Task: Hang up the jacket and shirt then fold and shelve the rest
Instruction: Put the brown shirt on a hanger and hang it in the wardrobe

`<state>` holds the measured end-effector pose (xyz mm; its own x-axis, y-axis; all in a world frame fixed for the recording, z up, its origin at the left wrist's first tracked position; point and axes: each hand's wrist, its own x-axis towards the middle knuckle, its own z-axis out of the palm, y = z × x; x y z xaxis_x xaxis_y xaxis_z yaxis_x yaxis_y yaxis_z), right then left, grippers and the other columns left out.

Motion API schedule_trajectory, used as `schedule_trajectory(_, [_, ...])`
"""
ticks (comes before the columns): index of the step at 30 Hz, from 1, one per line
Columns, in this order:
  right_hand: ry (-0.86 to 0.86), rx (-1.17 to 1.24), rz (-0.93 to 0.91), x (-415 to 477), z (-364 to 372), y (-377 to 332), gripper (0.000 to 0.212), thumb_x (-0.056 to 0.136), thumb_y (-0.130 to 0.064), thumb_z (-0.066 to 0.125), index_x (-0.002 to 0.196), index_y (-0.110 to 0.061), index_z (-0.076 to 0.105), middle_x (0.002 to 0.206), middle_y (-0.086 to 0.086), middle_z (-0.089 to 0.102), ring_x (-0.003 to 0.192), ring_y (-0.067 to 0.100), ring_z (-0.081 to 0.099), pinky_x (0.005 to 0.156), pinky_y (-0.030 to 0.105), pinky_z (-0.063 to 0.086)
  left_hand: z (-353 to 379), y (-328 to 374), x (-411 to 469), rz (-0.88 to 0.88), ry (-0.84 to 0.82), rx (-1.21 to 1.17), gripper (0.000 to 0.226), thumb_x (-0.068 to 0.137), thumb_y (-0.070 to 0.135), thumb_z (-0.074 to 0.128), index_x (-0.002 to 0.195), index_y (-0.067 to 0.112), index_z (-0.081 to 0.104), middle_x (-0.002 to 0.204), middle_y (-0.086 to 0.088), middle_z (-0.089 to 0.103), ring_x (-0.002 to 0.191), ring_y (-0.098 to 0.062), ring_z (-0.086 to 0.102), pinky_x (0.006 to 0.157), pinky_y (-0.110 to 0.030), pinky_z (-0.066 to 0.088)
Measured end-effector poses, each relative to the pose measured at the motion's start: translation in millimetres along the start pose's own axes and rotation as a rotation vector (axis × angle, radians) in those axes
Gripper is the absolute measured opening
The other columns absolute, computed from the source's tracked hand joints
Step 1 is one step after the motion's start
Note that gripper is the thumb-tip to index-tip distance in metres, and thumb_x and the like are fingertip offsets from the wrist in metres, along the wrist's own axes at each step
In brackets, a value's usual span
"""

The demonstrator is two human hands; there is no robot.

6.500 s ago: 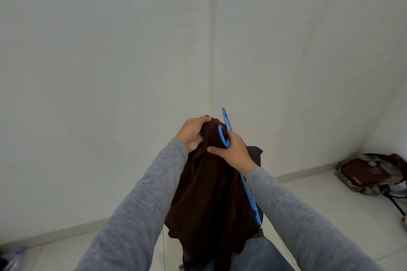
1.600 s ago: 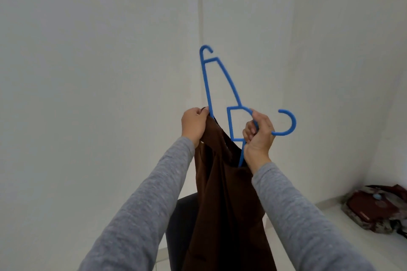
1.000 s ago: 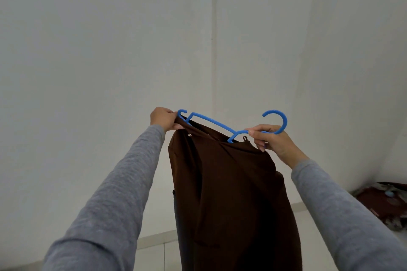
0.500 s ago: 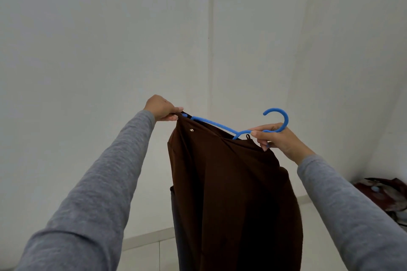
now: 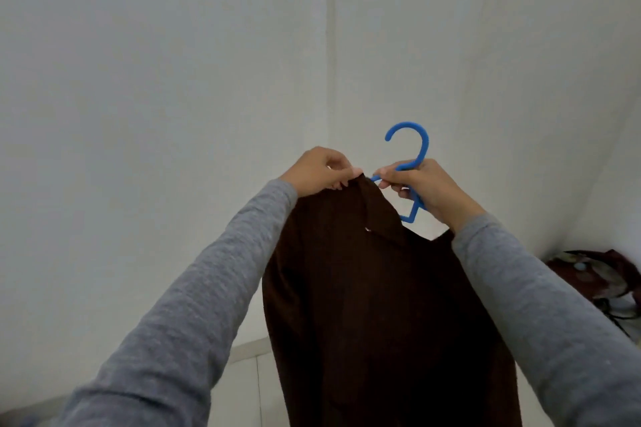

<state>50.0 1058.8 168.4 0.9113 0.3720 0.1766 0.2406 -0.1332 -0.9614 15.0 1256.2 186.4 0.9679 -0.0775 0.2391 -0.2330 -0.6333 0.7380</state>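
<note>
One brown garment (image 5: 374,305) hangs in the air at the middle of the scene, held up in front of a corner where two pale walls (image 5: 156,80) meet. Its cloth is dark, matte and soft-looking, with a folded collar and one small pale button near it. It drops in long folds past the lower edge of the view.

One blue plastic hanger (image 5: 423,152) sits at its top. The round hook stands upright above the cloth, and a short angular piece shows below the fingers. The rest is hidden inside the garment.

There are two bare hands. The left grip (image 5: 317,170) pinches the top edge of the collar between thumb and curled fingers. The right grip (image 5: 428,189), just beside it, is clenched round the hanger's neck under the hook. Two grey knit sleeves (image 5: 215,288) reach in from the near edge.

Far right, on the pale tiled floor (image 5: 242,378) by the wall, lies one soft bag (image 5: 589,270), dark red with patterned trim. What it holds cannot be told.
</note>
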Motion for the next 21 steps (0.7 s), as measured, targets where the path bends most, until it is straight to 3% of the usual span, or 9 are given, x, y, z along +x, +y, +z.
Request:
schedule_trajectory(3, [0.051,-0.05,0.027,-5.7,-7.4,8.2,0.02,0.087,-0.022,0.065,0.095,-0.005,0.072,0.074,0.0,0.068,0.06,0.006,0.043,0.055,0.016,0.038,20.1,-52.6,-10.3,-0.01,0.278,0.042,0.025,0.079,0.046,0.067,0.091,0.025,0.066,0.098,0.002,0.061,0.09,-0.012,0.058,0.087,-0.031,0.047])
schedule_trajectory(5, [0.114,-0.024,0.031,-12.0,-11.4,21.4,0.022,0.089,-0.025,0.063,0.094,-0.005,0.072,0.069,-0.002,0.066,0.056,0.005,0.04,0.05,0.013,0.036,35.0,-82.1,-21.2,-0.075,0.38,0.009,0.042,0.071,0.063,0.062,0.101,0.034,0.059,0.107,0.008,0.051,0.105,-0.011,0.052,0.098,-0.038,0.041])
schedule_trajectory(7, [0.175,0.015,0.024,-17.5,-13.2,31.5,0.023,0.09,-0.026,0.061,0.091,-0.007,0.072,0.066,-0.002,0.061,0.054,0.005,0.038,0.047,0.012,0.034,46.7,-101.3,-34.8,-0.139,0.432,-0.093,0.054,0.07,0.065,0.065,0.111,0.032,0.053,0.112,0.01,0.046,0.111,-0.009,0.048,0.102,-0.036,0.039])
schedule_trajectory(10, [0.23,0.061,0.034,-23.9,-15.7,42.2,0.023,0.091,-0.026,0.06,0.089,-0.007,0.072,0.064,-0.002,0.055,0.053,0.005,0.035,0.046,0.014,0.03,67.5,-113.9,-50.0,-0.17,0.416,-0.307,0.053,0.076,0.046,0.072,0.117,0.024,0.048,0.111,0.008,0.054,0.102,-0.005,0.054,0.091,-0.023,0.044])
schedule_trajectory(12, [0.243,0.086,0.043,-29.7,-21.1,46.6,0.023,0.091,-0.025,0.061,0.089,-0.005,0.072,0.064,-0.001,0.052,0.052,0.005,0.033,0.044,0.014,0.028,78.6,-114.0,-49.9,-0.165,0.464,-0.379,0.04,0.083,0.035,0.069,0.114,0.02,0.047,0.099,0.005,0.061,0.09,-0.006,0.059,0.078,-0.014,0.046])
schedule_trajectory(15, [0.274,0.113,0.061,-41.1,-37.8,49.0,0.021,0.09,-0.024,0.062,0.088,-0.005,0.072,0.061,-0.002,0.05,0.05,0.005,0.031,0.042,0.014,0.026,75.8,-109.6,-38.2,-0.095,0.526,-0.251,0.012,0.093,0.025,0.056,0.094,0.014,0.052,0.076,0.001,0.058,0.07,-0.012,0.053,0.065,-0.018,0.042])
schedule_trajectory(17, [0.295,0.104,0.066,-51.1,-52.9,47.2,0.021,0.089,-0.023,0.063,0.088,-0.004,0.071,0.06,-0.002,0.048,0.05,0.006,0.03,0.042,0.015,0.026,66.6,-103.9,-30.6,-0.013,0.502,-0.131,0.015,0.096,0.019,0.051,0.085,0.01,0.057,0.07,0.001,0.055,0.068,-0.013,0.049,0.064,-0.017,0.036])
schedule_trajectory(21, [0.314,0.096,0.039,-78.9,-84.9,31.4,0.019,0.088,-0.02,0.064,0.087,-0.002,0.069,0.056,-0.003,0.045,0.046,0.006,0.029,0.041,0.015,0.025,57.7,-66.0,-17.5,0.134,0.409,-0.041,0.018,0.097,0.015,0.047,0.086,0.006,0.059,0.077,-0.004,0.058,0.07,-0.008,0.048,0.064,-0.011,0.036])
